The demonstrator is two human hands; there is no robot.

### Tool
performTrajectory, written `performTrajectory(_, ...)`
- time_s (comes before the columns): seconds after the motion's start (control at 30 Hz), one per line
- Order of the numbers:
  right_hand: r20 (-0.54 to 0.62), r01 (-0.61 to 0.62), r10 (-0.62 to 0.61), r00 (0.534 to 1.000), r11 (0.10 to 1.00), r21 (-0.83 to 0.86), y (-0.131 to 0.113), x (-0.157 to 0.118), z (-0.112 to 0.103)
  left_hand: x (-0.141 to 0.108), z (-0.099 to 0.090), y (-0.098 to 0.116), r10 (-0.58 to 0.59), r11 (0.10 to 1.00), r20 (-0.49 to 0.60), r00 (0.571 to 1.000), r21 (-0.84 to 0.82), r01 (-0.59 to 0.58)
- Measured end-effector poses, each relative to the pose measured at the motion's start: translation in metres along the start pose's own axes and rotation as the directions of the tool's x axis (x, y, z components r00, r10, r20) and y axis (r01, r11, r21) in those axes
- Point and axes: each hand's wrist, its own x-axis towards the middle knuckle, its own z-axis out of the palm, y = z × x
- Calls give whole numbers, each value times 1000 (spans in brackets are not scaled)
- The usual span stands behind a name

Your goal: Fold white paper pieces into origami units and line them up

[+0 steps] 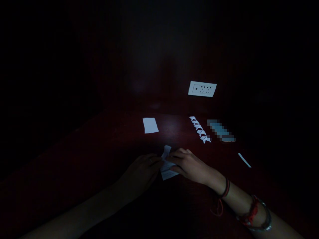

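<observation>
A small piece of paper [167, 174], partly folded, lies in front of me on the dark red table. Faint lines of print show on its lower part, and a narrow flap sticks up at the top. My left hand [146, 167], in shadow, has its fingers closed at the paper's left edge. From the right, my right hand [188, 164] grips the same paper, fingers over its upper side and thumb lower down. The fingers hide the middle of the paper, so the exact fold cannot be made out.
Beyond my hands lies a stack of white paper pieces [150, 125]. To its right are a row of small folded paper pieces [198, 128] and a blurred-out phone-like object [220, 130]. A thin paper strip [244, 160] lies far right. A wall socket [202, 89] is behind.
</observation>
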Motion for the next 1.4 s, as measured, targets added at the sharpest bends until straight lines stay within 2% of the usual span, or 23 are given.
performTrajectory(0.3,-6,-26,26,1000,998,52,3,0,1,0,-3,0,-58,995,-2,998,-77,58)
performTrajectory(0.43,-4,-2,2,1000,1000,27,4,-1,2,9,-11,4,-179,960,-22,984,-221,170)
performTrajectory(0.53,8,12,-12,1000,1000,-19,1,-2,3,18,-11,6,-240,950,-83,967,-223,217)
performTrajectory(0.77,29,1,1,1000,997,-82,-3,-3,3,26,-1,-3,-225,971,-107,968,-107,214)
performTrajectory(0.9,35,1,1,999,998,-70,-3,-5,3,26,-2,-7,-210,971,-99,973,-139,195)
performTrajectory(1.17,18,8,-7,1000,999,-35,-2,-4,4,23,-1,-8,-263,937,-58,963,-251,241)
performTrajectory(1.4,11,8,-9,1000,996,94,0,0,2,20,-1,-1,-268,941,-14,963,-219,258)
